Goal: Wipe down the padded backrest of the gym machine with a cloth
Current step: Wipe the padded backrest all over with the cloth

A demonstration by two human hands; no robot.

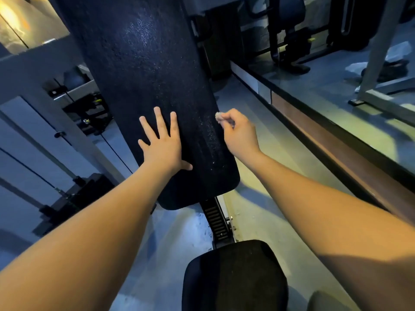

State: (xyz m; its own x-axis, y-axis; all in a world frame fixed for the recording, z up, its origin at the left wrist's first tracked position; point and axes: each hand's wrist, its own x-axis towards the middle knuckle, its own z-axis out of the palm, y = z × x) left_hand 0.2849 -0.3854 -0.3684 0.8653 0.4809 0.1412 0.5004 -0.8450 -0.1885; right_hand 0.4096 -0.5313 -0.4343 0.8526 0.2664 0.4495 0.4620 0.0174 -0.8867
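Note:
A long black padded backrest [143,63] runs from the top of the view down to the middle, its textured surface dotted with pale specks on the right side. My left hand [162,144] lies flat on its lower part, fingers spread and straight. My right hand [239,131] sits at the pad's right edge, fingers curled, pinching a small pale wad [219,115] that pokes out above the fingertips; it looks like a bunched cloth or tissue, mostly hidden in the hand.
Below the backrest a black toothed adjustment rail [216,221] leads down to the black seat pad [235,277]. Cables and a black weight stack [74,198] stand left. A raised wood-edged ledge [325,140] runs along the right, with other machine frames behind it.

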